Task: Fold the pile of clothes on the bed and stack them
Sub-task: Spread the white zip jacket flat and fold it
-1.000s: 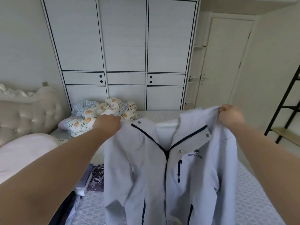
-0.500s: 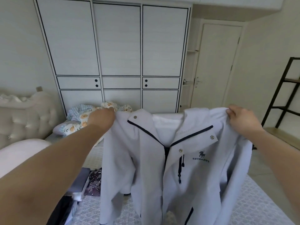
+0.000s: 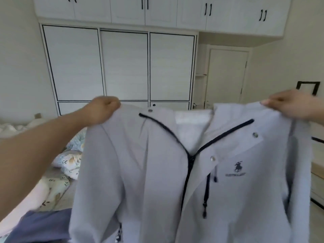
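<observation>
Raised higher, jacket (image 3: 149,163) hangs from left hand (image 3: 103,109) and right hand (image 3: 287,106)

Jacket (image 3: 149,172): dark embroidered horse-and-rider emblem (image 3: 238,167) on chest, below right-hand grip; one line of lettering (image 3: 235,175) just under emblem, too blurred to read. No other text visible.

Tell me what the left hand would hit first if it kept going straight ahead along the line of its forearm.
Probably the white wardrobe. The left hand, gripping the grey jacket at its shoulder, points up and away towards those doors, with nothing visible between, though depth is hard to judge.
</observation>
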